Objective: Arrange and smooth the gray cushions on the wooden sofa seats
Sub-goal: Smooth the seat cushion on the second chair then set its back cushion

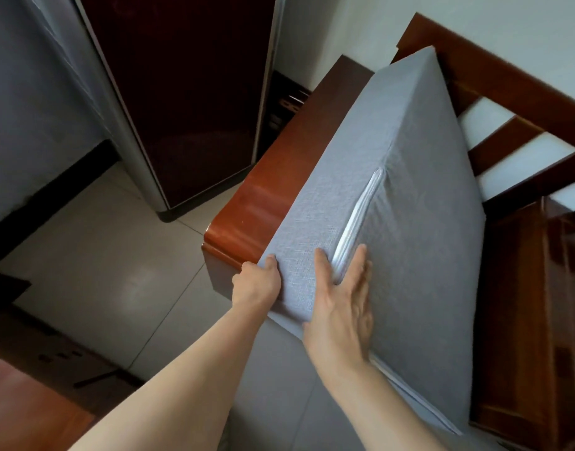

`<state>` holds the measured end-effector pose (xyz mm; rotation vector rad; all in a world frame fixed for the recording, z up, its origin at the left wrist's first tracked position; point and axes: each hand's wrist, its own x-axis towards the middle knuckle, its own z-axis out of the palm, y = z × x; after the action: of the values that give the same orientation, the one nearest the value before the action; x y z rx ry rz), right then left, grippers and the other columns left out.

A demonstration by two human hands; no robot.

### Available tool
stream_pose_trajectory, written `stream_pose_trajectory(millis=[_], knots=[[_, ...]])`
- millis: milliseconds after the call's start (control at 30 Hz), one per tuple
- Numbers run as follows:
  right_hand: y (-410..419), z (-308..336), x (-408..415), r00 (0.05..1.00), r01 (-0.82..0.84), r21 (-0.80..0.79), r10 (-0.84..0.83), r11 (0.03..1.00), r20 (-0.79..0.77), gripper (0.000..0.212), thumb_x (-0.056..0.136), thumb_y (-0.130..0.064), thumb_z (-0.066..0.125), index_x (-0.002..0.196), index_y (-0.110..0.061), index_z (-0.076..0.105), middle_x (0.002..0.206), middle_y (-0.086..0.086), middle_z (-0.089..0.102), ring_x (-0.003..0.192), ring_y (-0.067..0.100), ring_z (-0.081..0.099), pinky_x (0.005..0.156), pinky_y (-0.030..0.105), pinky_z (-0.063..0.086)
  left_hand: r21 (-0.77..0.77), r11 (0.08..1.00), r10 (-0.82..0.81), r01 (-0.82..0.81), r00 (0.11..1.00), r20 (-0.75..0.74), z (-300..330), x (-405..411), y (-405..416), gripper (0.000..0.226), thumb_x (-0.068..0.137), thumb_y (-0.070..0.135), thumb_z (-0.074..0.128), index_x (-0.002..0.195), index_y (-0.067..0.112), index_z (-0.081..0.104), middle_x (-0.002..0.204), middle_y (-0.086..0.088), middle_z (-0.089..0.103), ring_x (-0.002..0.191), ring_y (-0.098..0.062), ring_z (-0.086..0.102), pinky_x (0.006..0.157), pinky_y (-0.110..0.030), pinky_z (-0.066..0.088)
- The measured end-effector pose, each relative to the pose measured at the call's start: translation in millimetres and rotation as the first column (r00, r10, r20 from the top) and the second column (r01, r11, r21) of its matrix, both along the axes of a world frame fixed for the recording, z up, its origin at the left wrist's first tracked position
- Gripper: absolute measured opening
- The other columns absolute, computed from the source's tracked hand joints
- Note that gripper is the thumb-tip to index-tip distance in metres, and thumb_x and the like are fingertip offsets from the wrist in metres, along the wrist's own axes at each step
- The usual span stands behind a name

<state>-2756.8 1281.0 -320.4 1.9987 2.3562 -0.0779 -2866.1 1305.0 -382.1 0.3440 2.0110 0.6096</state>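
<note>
A thick gray cushion (393, 151) with a pale zipper seam along its side stands tilted on edge over the wooden sofa (513, 288), leaning against the sofa's armrest (279, 177). My left hand (258, 281) grips the cushion's near left corner, thumb on the fabric and fingers wrapped behind. My right hand (343, 307) lies flat on the cushion's side, fingers spread across the zipper. The bare wooden seat shows to the right of the cushion. More gray fabric (279, 385), apparently a second cushion, lies below my arms.
The slatted sofa backrest (507, 92) runs along the white wall at upper right. A dark red cabinet with metal edges (182, 92) stands on the tiled floor (100, 255) left of the armrest. A wooden surface (26, 411) fills the lower left corner.
</note>
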Motion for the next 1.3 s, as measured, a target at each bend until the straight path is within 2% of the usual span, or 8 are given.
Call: stream_pose_trajectory(millis=[133, 467, 633, 800, 900, 1033, 1167, 1300], knots=[[7, 7, 0, 0.998, 0.027, 0.013, -0.028, 1.000, 0.057, 0.098, 0.043, -0.017, 0.096, 0.128, -0.026, 0.048, 0.141, 0.030, 0.039, 0.118, 0.044, 0.054, 0.069, 0.039, 0.057, -0.049, 0.999, -0.012, 0.010, 0.999, -0.031, 10, 7, 4, 0.072, 0.092, 0.059, 0.033, 0.135, 0.002, 0.045, 0.133, -0.019, 0.050, 0.118, -0.037, 0.050, 0.100, -0.046, 0.042], [18, 60, 40, 0.984, 0.135, -0.004, -0.134, 0.991, 0.119, 0.098, 0.045, -0.029, 0.094, 0.132, -0.023, 0.050, 0.137, 0.024, 0.048, 0.113, 0.037, 0.059, 0.051, 0.036, 0.054, -0.008, 0.995, -0.100, 0.100, 0.983, -0.151, 67, 44, 11, 0.068, 0.095, 0.058, 0.035, 0.122, -0.001, 0.055, 0.119, -0.017, 0.060, 0.099, -0.033, 0.056, 0.077, -0.034, 0.042], [17, 90, 73, 0.997, 0.077, 0.010, -0.077, 0.997, 0.010, 0.087, 0.087, -0.022, 0.068, 0.148, -0.024, 0.007, 0.155, 0.025, 0.002, 0.141, 0.041, 0.023, 0.079, 0.040, 0.053, 0.021, 0.991, -0.127, 0.134, 0.969, -0.213, 103, 69, 20, 0.073, 0.092, 0.063, 0.037, 0.122, -0.001, 0.054, 0.102, -0.009, 0.056, 0.084, -0.027, 0.052, 0.074, -0.035, 0.045], [27, 140, 112, 0.986, 0.129, 0.036, -0.124, 0.991, -0.115, 0.089, 0.089, -0.024, 0.065, 0.149, -0.022, 0.000, 0.154, 0.024, -0.009, 0.143, 0.040, 0.014, 0.088, 0.041, 0.049, 0.109, 0.975, -0.152, 0.195, 0.936, -0.316, 152, 102, 46, 0.078, 0.086, 0.070, 0.038, 0.122, 0.003, 0.052, 0.112, -0.012, 0.061, 0.095, -0.032, 0.060, 0.084, -0.040, 0.051], [28, 158, 124, 0.973, 0.154, -0.021, -0.156, 0.988, -0.171, 0.102, 0.081, -0.042, 0.071, 0.149, -0.023, -0.002, 0.153, 0.022, -0.013, 0.144, 0.038, 0.011, 0.090, 0.041, 0.047, 0.103, 0.971, -0.160, 0.216, 0.907, -0.390, 167, 114, 55, 0.080, 0.084, 0.072, 0.036, 0.125, 0.005, 0.049, 0.115, -0.012, 0.062, 0.100, -0.033, 0.061, 0.087, -0.043, 0.051], [15, 179, 171, 0.931, 0.243, -0.030, -0.242, 0.969, -0.271, 0.098, 0.078, -0.071, 0.053, 0.150, -0.028, 0.002, 0.154, 0.015, -0.012, 0.143, 0.033, 0.011, 0.092, 0.042, 0.043, 0.131, 0.952, -0.182, 0.275, 0.859, -0.478, 184, 166, 52, 0.069, 0.085, 0.071, 0.034, 0.114, 0.010, 0.050, 0.106, -0.010, 0.063, 0.096, -0.032, 0.060, 0.085, -0.044, 0.050], [23, 186, 220, 0.893, 0.329, -0.013, -0.316, 0.944, -0.320, 0.071, 0.089, -0.062, 0.042, 0.147, -0.033, 0.013, 0.148, 0.013, 0.009, 0.132, 0.033, 0.030, 0.085, 0.042, 0.044, 0.147, 0.926, -0.205, 0.347, 0.791, -0.577, 203, 211, 45, 0.057, 0.090, 0.064, 0.034, 0.106, 0.011, 0.048, 0.103, -0.009, 0.062, 0.094, -0.032, 0.059, 0.079, -0.040, 0.045], [53, 197, 272, 0.875, 0.362, -0.086, -0.370, 0.928, -0.313, 0.069, 0.091, -0.058, 0.042, 0.147, -0.033, 0.010, 0.138, 0.015, 0.024, 0.116, 0.036, 0.044, 0.085, 0.042, 0.041, 0.185, 0.867, -0.252, 0.462, 0.728, -0.638, 222, 260, 44, 0.052, 0.090, 0.059, 0.041, 0.112, 0.012, 0.042, 0.118, -0.010, 0.055, 0.105, -0.032, 0.055, 0.076, -0.040, 0.040]])
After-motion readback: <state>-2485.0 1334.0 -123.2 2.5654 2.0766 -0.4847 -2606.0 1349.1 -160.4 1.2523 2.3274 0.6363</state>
